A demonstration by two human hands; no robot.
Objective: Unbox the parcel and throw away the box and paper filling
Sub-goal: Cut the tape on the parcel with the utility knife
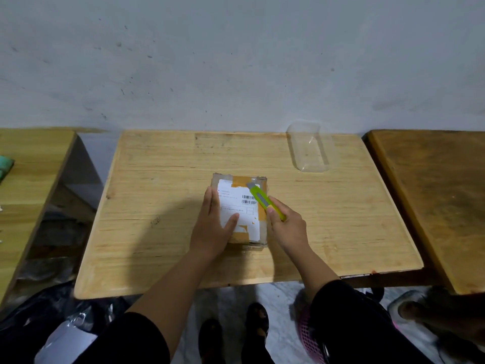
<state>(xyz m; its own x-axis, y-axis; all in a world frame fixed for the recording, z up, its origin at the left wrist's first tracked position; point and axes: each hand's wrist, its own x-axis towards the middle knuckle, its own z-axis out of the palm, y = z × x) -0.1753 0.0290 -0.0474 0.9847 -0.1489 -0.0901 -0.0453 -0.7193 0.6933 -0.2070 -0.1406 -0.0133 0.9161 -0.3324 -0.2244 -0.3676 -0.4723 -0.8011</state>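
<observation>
A small cardboard parcel (pixel 246 185), taped and bearing a white shipping label with barcodes, lies closed in the middle of the wooden table (pixel 162 179). My left hand (pixel 214 227) rests flat on its left side and holds it down. My right hand (pixel 284 227) grips a yellow-green utility knife (pixel 265 199). The blade tip touches the parcel's top near its far right part, over the brown tape.
A clear plastic container (pixel 309 151) lies at the table's back right. Another wooden table (pixel 433 195) stands to the right, one more (pixel 29 179) to the left. A black bag (pixel 52 311) sits on the floor at lower left, a pink basket (pixel 307 334) at lower right.
</observation>
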